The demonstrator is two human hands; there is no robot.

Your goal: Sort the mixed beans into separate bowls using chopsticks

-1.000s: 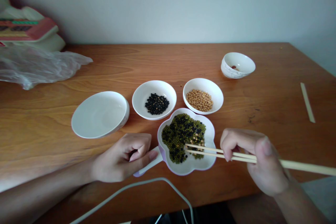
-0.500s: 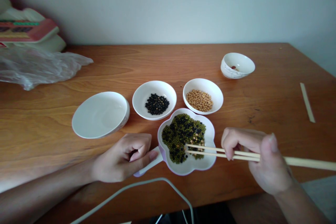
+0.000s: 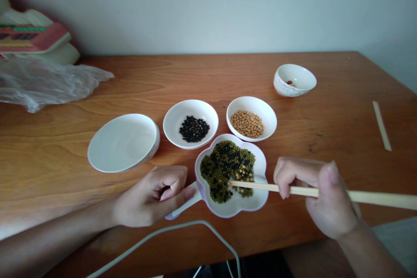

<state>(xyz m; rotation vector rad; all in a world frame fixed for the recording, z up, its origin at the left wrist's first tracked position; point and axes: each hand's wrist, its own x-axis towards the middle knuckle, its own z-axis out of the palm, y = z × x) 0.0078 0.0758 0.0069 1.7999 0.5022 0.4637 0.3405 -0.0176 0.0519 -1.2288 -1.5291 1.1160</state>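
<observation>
My left hand [image 3: 156, 196] is closed around the short handle of a white, purple-edged, flower-shaped dish [image 3: 257, 202]. Inside it lie green beans [image 3: 211, 169] mixed with black beans and some pale yellow soybeans [image 3: 245, 173]. My right hand [image 3: 319, 193] grips a pair of wooden chopsticks [image 3: 260, 186], whose tips touch the beans near the dish's middle. The tips are together; whether a bean sits between them is too small to tell. Just behind the dish stand a white bowl of black beans [image 3: 194, 129] and a white bowl of soybeans [image 3: 246, 124].
A large white bowl [image 3: 124, 143] stands at the left. Farther back on the right is a small bowl [image 3: 295, 80] with a few reddish bits. A pale strip [image 3: 382, 126] lies at the right, a plastic bag [image 3: 55, 82] at the left. A white cable [image 3: 163, 231] crosses the front.
The chopstick tips, apart before, have come together among the beans as the fingers of my right hand shifted slightly. My left hand and the dish have stayed in place.
</observation>
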